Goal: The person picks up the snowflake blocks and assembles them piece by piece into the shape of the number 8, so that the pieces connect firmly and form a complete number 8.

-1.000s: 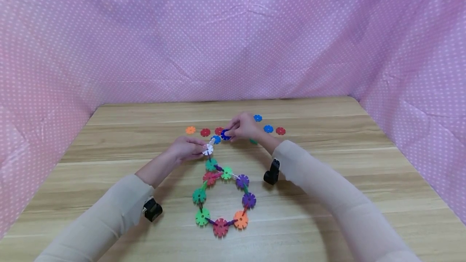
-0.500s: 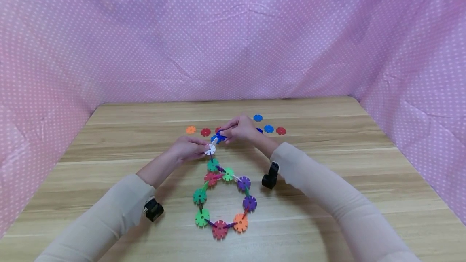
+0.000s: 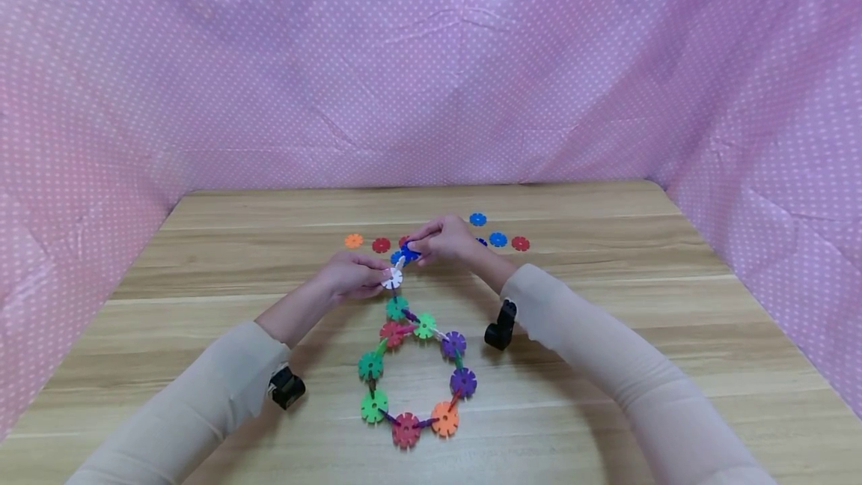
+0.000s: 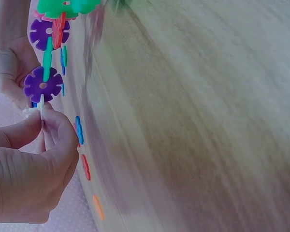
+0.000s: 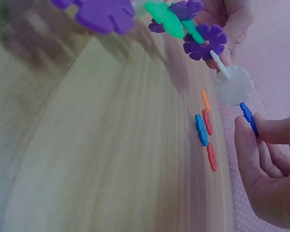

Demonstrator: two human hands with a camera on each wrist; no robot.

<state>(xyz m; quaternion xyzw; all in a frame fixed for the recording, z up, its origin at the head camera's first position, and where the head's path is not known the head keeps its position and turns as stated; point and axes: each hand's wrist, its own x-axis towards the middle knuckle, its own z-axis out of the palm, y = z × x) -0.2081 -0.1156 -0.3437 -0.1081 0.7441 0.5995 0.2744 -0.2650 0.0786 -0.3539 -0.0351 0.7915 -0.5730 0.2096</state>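
Note:
My left hand (image 3: 355, 275) pinches a white notched snowflake disc (image 3: 393, 278) at the top of a linked chain of colored discs (image 3: 406, 431). Another white disc (image 5: 233, 86), standing edge-on in the head view, is joined beyond it. Between thumb and finger, my right hand (image 3: 441, 238) pinches a dark blue disc (image 5: 249, 118). Its edge meets the white disc's rim in the right wrist view; how far it is slotted in, I cannot tell. Below the hands, the chain hangs as a closed loop of green, purple, orange and red discs.
Loose discs lie toward the back of the wooden table (image 3: 640, 260): orange (image 3: 353, 241), red (image 3: 381, 245), light blue (image 3: 498, 239) and another red (image 3: 521, 244). One dark blue disc is partly hidden by my right wrist. Pink dotted cloth (image 3: 431, 81) surrounds the table.
My right hand has moved slightly left, bringing the dark blue disc against the white one. The chain and left hand have shifted a little to the right, the loop also slightly nearer.

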